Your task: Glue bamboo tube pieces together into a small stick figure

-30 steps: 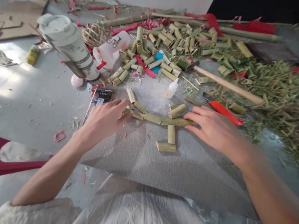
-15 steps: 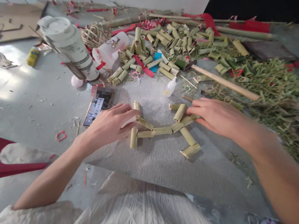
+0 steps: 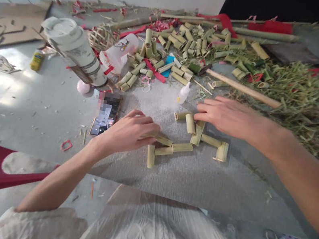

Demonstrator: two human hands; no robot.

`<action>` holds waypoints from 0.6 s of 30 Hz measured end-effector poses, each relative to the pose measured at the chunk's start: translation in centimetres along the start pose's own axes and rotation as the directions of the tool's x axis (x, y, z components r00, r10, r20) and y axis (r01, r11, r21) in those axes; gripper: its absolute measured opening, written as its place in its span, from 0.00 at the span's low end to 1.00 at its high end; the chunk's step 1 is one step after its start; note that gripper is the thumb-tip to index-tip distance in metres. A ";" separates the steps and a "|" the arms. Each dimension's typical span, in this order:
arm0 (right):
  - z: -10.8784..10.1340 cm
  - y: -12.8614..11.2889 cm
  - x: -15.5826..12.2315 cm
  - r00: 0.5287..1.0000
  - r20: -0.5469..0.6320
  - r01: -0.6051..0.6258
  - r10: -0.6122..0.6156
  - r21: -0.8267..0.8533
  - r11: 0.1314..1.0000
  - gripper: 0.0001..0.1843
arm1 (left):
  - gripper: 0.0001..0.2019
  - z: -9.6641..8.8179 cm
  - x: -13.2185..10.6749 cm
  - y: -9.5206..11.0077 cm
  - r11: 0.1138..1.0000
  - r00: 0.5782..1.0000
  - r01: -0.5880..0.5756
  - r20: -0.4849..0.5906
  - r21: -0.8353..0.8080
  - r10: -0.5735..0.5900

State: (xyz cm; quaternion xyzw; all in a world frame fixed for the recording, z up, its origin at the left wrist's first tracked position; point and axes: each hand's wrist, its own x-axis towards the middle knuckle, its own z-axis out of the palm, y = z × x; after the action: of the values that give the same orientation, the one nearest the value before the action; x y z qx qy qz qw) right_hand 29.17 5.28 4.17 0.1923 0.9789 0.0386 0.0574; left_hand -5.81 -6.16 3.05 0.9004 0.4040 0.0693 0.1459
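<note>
Bamboo chain (image 3: 185, 140) is lying on the grey mat (image 3: 187, 173), mid-mat, running from a lower-left stub up to a cluster at right. Left hand (image 3: 128, 132) is sitting at the chain's left end, fingers (image 3: 148, 128) curled together over the end piece, touching it; can't tell if they're actually pinching it. Right hand (image 3: 224, 116) is lying flat at the chain's upper right, fingers (image 3: 204, 117) straight and side by side, tips touching the top pieces, not clamped on anything. Phone (image 3: 105, 114) is lying just left of the chain, beside the left hand. Glue bottle (image 3: 183, 93) is standing just beyond the chain. Stick (image 3: 242, 88) is lying beyond the right hand. Cup (image 3: 74, 50) is standing far left of the chain. Loose bamboo pile (image 3: 187, 42) is sitting well beyond it.
</note>
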 end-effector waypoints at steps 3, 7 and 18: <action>-0.3 -0.6 0.4 1.000 0.016 0.015 -0.014 -0.046 0.999 0.23 | 0.11 -0.2 2.9 0.3 0.993 0.993 0.094 -0.059 -0.069 -0.098; -1.1 -1.9 0.4 0.998 -0.020 -0.055 0.054 -0.038 0.998 0.22 | 0.12 0.2 7.9 0.2 0.983 0.985 0.170 -0.010 -0.074 -0.172; 1.6 -3.5 -0.1 0.943 -0.058 -0.309 0.327 0.209 0.928 0.13 | 0.07 1.1 10.4 0.9 0.961 0.966 0.254 0.010 0.108 -0.257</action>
State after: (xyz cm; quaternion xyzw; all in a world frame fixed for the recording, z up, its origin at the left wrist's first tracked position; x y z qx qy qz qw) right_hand 28.15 2.06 2.27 0.3511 0.9353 -0.0406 -0.0140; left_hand 1.97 0.85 2.35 0.8479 0.5182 0.0174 0.1104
